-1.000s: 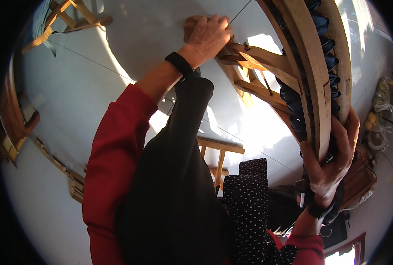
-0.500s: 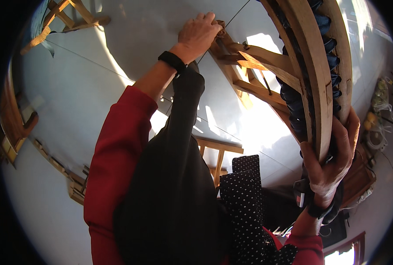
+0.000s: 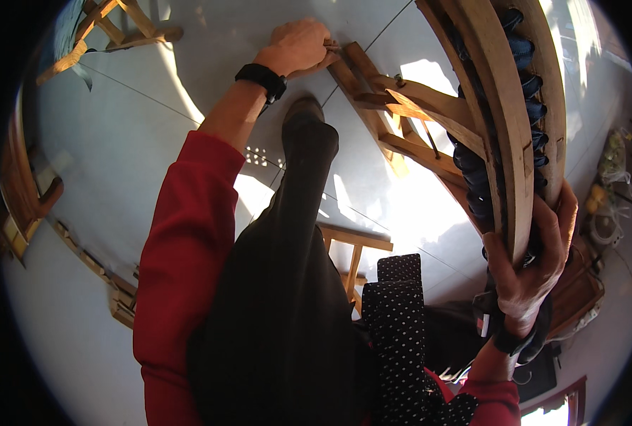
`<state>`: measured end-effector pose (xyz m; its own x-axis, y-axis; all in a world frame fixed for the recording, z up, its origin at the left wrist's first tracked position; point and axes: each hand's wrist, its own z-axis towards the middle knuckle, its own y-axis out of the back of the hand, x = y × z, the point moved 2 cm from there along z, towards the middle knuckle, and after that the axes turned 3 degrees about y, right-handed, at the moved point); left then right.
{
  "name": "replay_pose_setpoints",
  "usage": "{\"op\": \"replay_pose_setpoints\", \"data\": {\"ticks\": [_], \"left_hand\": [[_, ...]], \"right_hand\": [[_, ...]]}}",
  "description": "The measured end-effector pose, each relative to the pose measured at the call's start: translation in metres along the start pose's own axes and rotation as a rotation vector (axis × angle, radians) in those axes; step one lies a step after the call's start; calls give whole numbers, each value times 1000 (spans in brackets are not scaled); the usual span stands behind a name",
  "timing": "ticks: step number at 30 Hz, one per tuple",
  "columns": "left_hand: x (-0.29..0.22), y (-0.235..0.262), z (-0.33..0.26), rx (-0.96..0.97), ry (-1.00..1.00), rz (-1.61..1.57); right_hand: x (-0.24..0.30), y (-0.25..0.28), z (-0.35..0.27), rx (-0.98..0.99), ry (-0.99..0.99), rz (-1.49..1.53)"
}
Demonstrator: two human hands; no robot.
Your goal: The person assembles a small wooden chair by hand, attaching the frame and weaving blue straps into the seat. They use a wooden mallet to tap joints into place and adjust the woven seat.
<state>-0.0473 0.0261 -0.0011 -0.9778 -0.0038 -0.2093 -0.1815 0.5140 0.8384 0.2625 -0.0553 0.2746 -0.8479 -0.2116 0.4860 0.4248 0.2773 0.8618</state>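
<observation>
A wooden frame (image 3: 518, 142) of long bars rises on the right, with dark blue, bunched-looking material (image 3: 535, 110) along the gap between the bars. My right hand (image 3: 532, 273) grips its near end, thumb on one side and fingers round the other. Lower wooden struts (image 3: 422, 153) run from it toward the far middle. Beside their far end, my left hand (image 3: 298, 46) is closed, its fingertips pinching a small brown piece (image 3: 331, 45) that looks like a wooden peg or handle. The fingers partly hide that piece, and how it joins the struts is unclear.
A small wooden stool (image 3: 355, 238) stands behind my leg on the tiled floor. More wooden furniture lies at far left (image 3: 103, 28) and left (image 3: 28, 192). Bags with yellow things (image 3: 600, 195) and a brown wooden piece (image 3: 579, 291) are at the right.
My left hand has moved left and slightly nearer, from over the end of the struts to beside it, its wrist turning. My right hand keeps its grip on the frame.
</observation>
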Motion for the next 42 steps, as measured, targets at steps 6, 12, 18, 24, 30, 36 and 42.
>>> {"op": "replay_pose_setpoints", "data": {"ticks": [6,12,18,24,30,36,42], "left_hand": [[4,5,12,170,-97,-184],[-1,19,13,164,-80,-42],[16,10,15,420,-37,-199],[18,3,8,344,-24,-211],[42,22,-14,349,36,-266],[15,6,-31,22,44,-219],[24,9,-44,191,200,-106]], "right_hand": [[3,1,-1,11,-14,-11],[3,1,-1,6,2,7],[0,2,1,2,2,-7],[1,2,1,14,13,-9],[1,4,5,29,13,1],[4,3,5,21,28,-12],[0,3,5,17,3,-3]]}}
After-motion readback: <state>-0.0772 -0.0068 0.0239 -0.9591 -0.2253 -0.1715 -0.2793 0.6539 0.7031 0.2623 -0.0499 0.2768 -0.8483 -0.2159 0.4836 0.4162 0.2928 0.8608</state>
